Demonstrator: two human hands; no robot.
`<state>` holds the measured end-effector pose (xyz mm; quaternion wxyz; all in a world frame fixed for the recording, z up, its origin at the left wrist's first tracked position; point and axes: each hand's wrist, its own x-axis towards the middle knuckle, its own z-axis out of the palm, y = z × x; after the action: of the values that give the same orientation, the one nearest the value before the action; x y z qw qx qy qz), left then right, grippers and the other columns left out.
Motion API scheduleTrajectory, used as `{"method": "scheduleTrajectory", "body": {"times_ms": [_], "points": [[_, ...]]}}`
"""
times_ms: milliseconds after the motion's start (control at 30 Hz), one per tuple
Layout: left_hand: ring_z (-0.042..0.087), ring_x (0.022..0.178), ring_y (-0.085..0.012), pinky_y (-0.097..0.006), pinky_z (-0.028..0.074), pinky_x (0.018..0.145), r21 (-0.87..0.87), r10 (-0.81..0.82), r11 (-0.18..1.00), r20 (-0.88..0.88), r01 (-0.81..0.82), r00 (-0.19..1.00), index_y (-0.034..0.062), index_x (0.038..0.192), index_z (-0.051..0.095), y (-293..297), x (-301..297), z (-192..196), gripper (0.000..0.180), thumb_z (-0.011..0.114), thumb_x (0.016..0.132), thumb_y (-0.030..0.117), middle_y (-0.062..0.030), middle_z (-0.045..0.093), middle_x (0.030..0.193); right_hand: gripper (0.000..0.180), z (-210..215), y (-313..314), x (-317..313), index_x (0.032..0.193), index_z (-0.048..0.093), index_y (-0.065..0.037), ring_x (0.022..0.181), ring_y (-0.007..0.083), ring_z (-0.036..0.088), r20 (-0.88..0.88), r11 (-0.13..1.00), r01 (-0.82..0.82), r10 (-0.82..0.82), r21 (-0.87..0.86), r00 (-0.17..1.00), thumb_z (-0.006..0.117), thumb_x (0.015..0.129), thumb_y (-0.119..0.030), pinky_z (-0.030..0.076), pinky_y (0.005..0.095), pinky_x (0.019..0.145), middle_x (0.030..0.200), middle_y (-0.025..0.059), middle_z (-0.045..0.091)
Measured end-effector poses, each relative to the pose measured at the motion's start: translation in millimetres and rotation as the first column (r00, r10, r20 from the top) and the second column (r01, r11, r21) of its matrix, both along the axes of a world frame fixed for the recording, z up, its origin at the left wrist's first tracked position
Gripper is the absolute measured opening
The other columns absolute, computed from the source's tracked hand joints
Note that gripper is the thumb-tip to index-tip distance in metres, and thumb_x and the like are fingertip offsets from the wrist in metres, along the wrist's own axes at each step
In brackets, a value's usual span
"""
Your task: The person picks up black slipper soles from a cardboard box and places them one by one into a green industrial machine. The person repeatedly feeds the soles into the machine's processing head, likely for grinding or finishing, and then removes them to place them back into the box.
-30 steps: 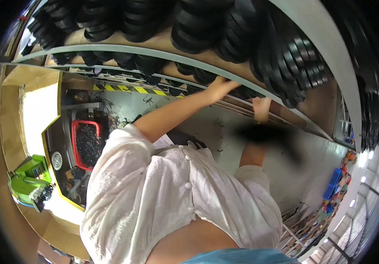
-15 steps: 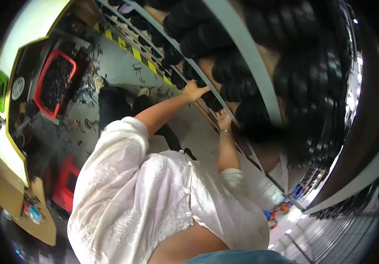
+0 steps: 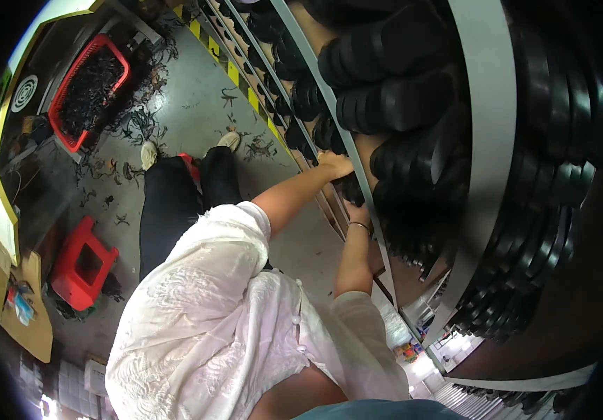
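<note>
My left hand (image 3: 338, 165) and my right hand (image 3: 357, 213) both reach into a lower level of a tall shelf rack. Between them lies a short row of black shoe soles (image 3: 349, 190), packed side by side. The left hand is closed round the far end of this row, and the right hand holds its near end. Fingertips of both hands are partly hidden by the soles and the grey shelf edge (image 3: 364, 185). More stacked black soles (image 3: 392, 105) fill the shelf level above my hands.
Wide shelf uprights and further sole stacks (image 3: 532, 231) stand close on the right. At left are a red basket (image 3: 121, 66) of black scraps and a red stool (image 3: 109, 260). Scraps litter the floor (image 3: 189, 91) beside yellow-black tape (image 3: 233, 72).
My view has turned, so the rack and floor appear shifted and the red stool shows more fully. Both hands stay at the same row of soles.
</note>
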<state>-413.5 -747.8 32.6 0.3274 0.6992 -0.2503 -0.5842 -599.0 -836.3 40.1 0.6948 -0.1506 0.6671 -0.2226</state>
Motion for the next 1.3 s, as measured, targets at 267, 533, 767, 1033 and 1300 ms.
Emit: {"method": "scheduleTrajectory", "body": {"times_ms": [267, 533, 767, 1033, 1300], "points": [[0.049, 0.113, -0.0389, -0.038, 0.039, 0.097, 0.033, 0.184, 0.983, -0.081, -0.182, 0.98, -0.0016, 0.131, 0.036, 78, 14, 54, 0.098, 0.067, 0.056, 0.053, -0.0287, 0.048, 0.123, 0.042, 66, 115, 28, 0.11, 0.058, -0.009, 0.101, 0.0248, 0.055, 0.184, 0.998, 0.043, -0.049, 0.036, 0.982, 0.067, 0.076, -0.032, 0.042, 0.0434, 0.089, 0.108, 0.0056, 0.06], [0.052, 0.11, -0.0347, -0.035, 0.04, 0.093, -0.055, 0.305, 0.942, -0.265, -0.33, 0.915, -0.005, 0.13, 0.034, 289, 41, 59, 0.094, 0.068, 0.056, 0.04, -0.0266, 0.052, 0.117, 0.044, 81, 284, 36, 0.116, 0.055, -0.007, 0.108, 0.025, 0.053, 0.252, 0.936, -0.34, 0.307, 0.097, 0.918, 0.058, 0.084, -0.036, 0.041, 0.0421, 0.094, 0.116, 0.0093, 0.057], [0.055, 0.096, -0.0261, -0.032, 0.043, 0.085, 0.079, 0.864, 0.483, -0.204, -0.872, 0.46, -0.0036, 0.118, 0.042, 548, 72, 57, 0.073, 0.07, 0.059, 0.028, -0.0181, 0.056, 0.105, 0.033, 82, 449, 165, 0.108, 0.059, -0.005, 0.097, 0.0223, 0.059, 0.405, 0.496, -0.817, 0.71, 0.295, 0.577, 0.06, 0.084, -0.027, 0.047, 0.0373, 0.085, 0.105, 0.0084, 0.063], [0.053, 0.087, -0.0153, -0.03, 0.04, 0.084, -0.356, 0.959, -0.276, -0.044, -0.893, -0.279, 0.0037, 0.103, 0.052, 835, 108, 161, 0.036, 0.065, 0.074, 0.021, -0.0055, 0.058, 0.091, 0.044, 150, 720, 370, 0.115, 0.055, -0.007, 0.101, 0.0175, 0.056, 0.593, -0.221, -0.946, 0.738, -0.238, -0.322, 0.064, 0.08, -0.032, 0.043, 0.035, 0.087, 0.11, 0.0051, 0.059], [0.041, 0.119, -0.0276, -0.042, 0.036, 0.097, -0.179, 0.777, -0.569, -0.437, -0.802, -0.454, 0.012, 0.134, 0.032, 941, 177, 122, 0.06, 0.045, 0.089, 0.049, -0.0165, 0.038, 0.132, 0.05, 159, 813, 409, 0.11, 0.054, -0.004, 0.083, 0.0148, 0.055, 0.369, -0.187, -0.673, 0.717, -0.715, -0.592, 0.071, 0.075, -0.035, 0.047, 0.0279, 0.055, 0.097, 0.0055, 0.057]]}}
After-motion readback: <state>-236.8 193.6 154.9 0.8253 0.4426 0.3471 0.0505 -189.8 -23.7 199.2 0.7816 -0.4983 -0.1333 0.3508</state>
